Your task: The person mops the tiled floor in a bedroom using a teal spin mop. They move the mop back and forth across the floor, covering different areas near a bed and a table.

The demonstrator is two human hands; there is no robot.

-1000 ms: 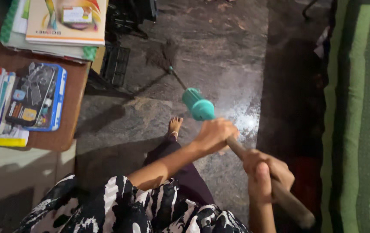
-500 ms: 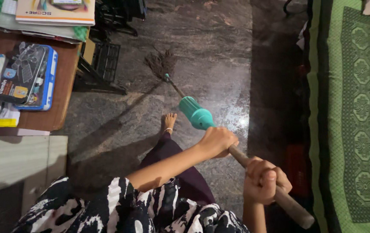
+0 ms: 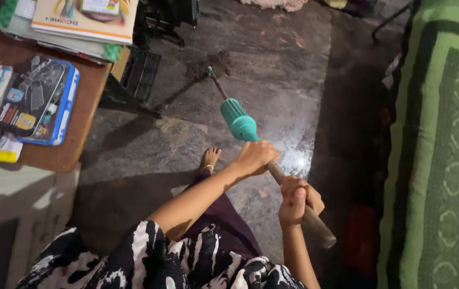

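- Broom (image 3: 243,128), seen from the head camera: a long wooden handle with a teal plastic collar and a thin rod running to dark bristles that rest on the stone floor (image 3: 272,69) near a black crate (image 3: 139,74).
- Left hand (image 3: 254,156) is clenched around the handle just behind the teal collar, its fingers wrapped over the wood.
- Right hand (image 3: 297,199) grips the same handle lower down, close to its butt end, fingers closed tight and thumb laid along the wood.
- A bare foot (image 3: 209,159) stands on the floor just beside the handle, under the left forearm.
- Wooden worktop (image 3: 74,139) at the left carries stacked books (image 3: 82,21) and a blue-edged box (image 3: 36,104) whose clear lid shows small pieces inside; what they are cannot be told.
- Green patterned bedcover (image 3: 444,160) fills the right edge.
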